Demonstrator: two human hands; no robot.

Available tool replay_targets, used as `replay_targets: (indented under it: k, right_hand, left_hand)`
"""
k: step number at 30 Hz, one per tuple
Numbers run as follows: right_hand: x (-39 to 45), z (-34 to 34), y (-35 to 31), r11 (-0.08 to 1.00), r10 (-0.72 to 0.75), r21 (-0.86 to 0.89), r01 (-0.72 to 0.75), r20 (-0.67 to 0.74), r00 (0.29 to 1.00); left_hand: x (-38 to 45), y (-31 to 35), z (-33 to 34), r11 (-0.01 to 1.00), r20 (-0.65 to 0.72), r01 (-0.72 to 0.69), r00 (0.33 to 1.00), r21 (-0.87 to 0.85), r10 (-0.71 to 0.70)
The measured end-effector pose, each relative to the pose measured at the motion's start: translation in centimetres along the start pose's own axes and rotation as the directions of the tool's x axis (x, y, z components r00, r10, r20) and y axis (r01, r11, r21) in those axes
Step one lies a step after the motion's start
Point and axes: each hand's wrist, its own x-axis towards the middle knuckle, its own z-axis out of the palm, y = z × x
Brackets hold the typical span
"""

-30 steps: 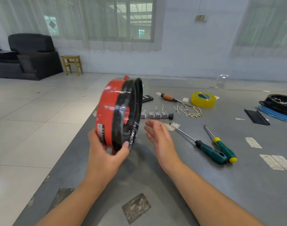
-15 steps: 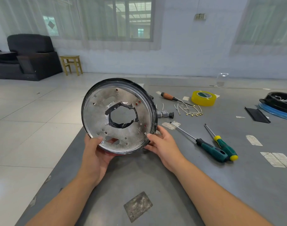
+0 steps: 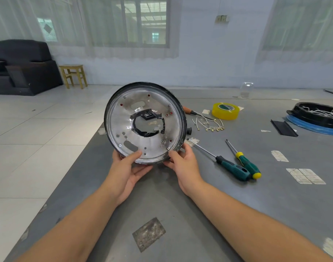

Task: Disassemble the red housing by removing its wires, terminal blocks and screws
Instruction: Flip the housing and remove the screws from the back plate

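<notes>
The round housing (image 3: 154, 138) stands on edge above the grey table, its silver inner plate facing me inside a black rim, with a black-taped hole in the middle. Its red side is hidden. Small screws and red-lined holes dot the plate. My left hand (image 3: 127, 170) grips the lower rim, thumb on the plate. My right hand (image 3: 183, 163) grips the lower right rim. Removed wires (image 3: 209, 125) with brass terminals lie on the table behind and to the right of the housing.
Two green-handled screwdrivers (image 3: 237, 165) lie right of my hands. An orange-handled screwdriver (image 3: 188, 111), a yellow tape roll (image 3: 225, 111) and a black part on a blue ring (image 3: 317, 118) lie farther back. The table's left edge (image 3: 71, 171) drops to a tiled floor.
The housing has turned from edge-on, red side showing, to its silver plate facing me. My right hand went from open beside it to gripping the rim; both hands rotated it slightly.
</notes>
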Motion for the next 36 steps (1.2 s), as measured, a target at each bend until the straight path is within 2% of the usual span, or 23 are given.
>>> replay_targets:
  k: [3, 5, 6, 7, 8, 10, 11, 12, 13, 14, 16, 20, 23, 25, 27, 32, 36]
  right_hand:
    - [-0.1, -0.9, 0.2, 0.998, 0.001, -0.065, 0.003, 0.058, 0.998]
    - [-0.5, -1.8, -0.3, 0.955, -0.045, -0.287, 0.074, 0.107, 0.993]
    - [-0.6, -2.3, -1.0, 0.887, -0.092, -0.44, 0.141, 0.131, 0.987]
    - [-0.6, -2.9, -1.9, 0.777, -0.155, -0.591, 0.218, 0.157, 0.975]
    - [-0.4, -3.7, -2.9, 0.608, -0.221, -0.742, 0.283, 0.184, 0.958]
    - [0.3, -5.4, -5.3, 0.094, -0.258, -0.953, 0.289, 0.257, 0.931]
    - [0.6, -6.2, -6.5, -0.151, -0.218, -0.963, 0.224, 0.254, 0.942]
    - [0.9, -7.0, -7.4, -0.316, -0.158, -0.938, 0.144, 0.201, 0.967]
    - [0.9, -7.5, -8.1, -0.399, -0.088, -0.914, 0.076, 0.121, 0.989]
    - [0.8, -7.9, -8.4, -0.437, -0.015, -0.899, 0.031, 0.042, 0.999]
    - [0.7, -8.4, -8.2, -0.443, 0.061, -0.896, 0.009, -0.02, 0.998]
    - [1.3, -8.7, -7.7, -0.424, 0.017, -0.905, 0.036, 0.032, 0.999]
    - [2.0, -8.9, -8.3, -0.276, 0.021, -0.961, 0.005, -0.001, 1.0]
    - [2.4, -9.7, -9.6, -0.15, -0.04, -0.987, -0.05, -0.044, 0.998]
    - [3.0, -11.1, -11.0, -0.084, -0.118, -0.989, -0.118, -0.108, 0.987]
    - [3.8, -15.2, -12.7, -0.14, -0.158, -0.942, -0.304, -0.282, 0.946]
    - [4.4, -17.3, -12.8, -0.142, -0.139, -0.934, -0.329, -0.31, 0.941]
  left_hand:
    - [0.4, -0.6, 0.0, 0.999, -0.045, -0.022, 0.999, -0.024, 0.021]
    - [0.5, -0.9, -0.4, 0.998, -0.065, -0.029, 0.998, -0.061, 0.025]
    - [0.6, -0.9, -0.7, 0.997, -0.072, -0.033, 0.997, -0.076, 0.027]
    - [0.6, -0.9, -0.8, 0.996, -0.078, -0.034, 0.997, -0.088, 0.027]
    - [0.7, -0.8, -0.9, 0.995, -0.084, -0.033, 0.996, -0.095, 0.025]
    - [0.8, -0.7, -0.9, 0.994, -0.094, -0.027, 0.995, -0.103, 0.017]
    - [0.8, -0.7, -0.8, 0.995, -0.092, -0.024, 0.996, -0.099, 0.015]
    - [0.8, -0.7, -0.7, 0.996, -0.088, -0.022, 0.996, -0.09, 0.014]
    - [0.7, -0.7, -0.6, 0.997, -0.085, -0.022, 0.996, -0.079, 0.015]
    - [0.7, -0.7, -0.5, 0.997, -0.084, -0.023, 0.996, -0.07, 0.017]
    - [0.6, -0.8, -0.6, 0.998, -0.085, -0.025, 0.996, -0.066, 0.019]
    - [0.4, -0.8, -0.6, 0.998, -0.089, -0.035, 0.996, -0.048, 0.03]
    - [0.2, -0.8, -0.6, 0.998, -0.086, -0.043, 0.996, -0.049, 0.038]
    - [0.2, -0.8, -0.7, 0.998, -0.09, -0.045, 0.995, -0.048, 0.041]
    - [0.3, -0.8, -0.7, 0.998, -0.089, -0.048, 0.995, -0.046, 0.044]
    - [0.6, -1.0, -0.6, 0.998, -0.082, -0.053, 0.995, -0.016, 0.052]
    - [0.6, -1.1, -0.6, 0.998, -0.076, -0.065, 0.995, 0.0, 0.065]
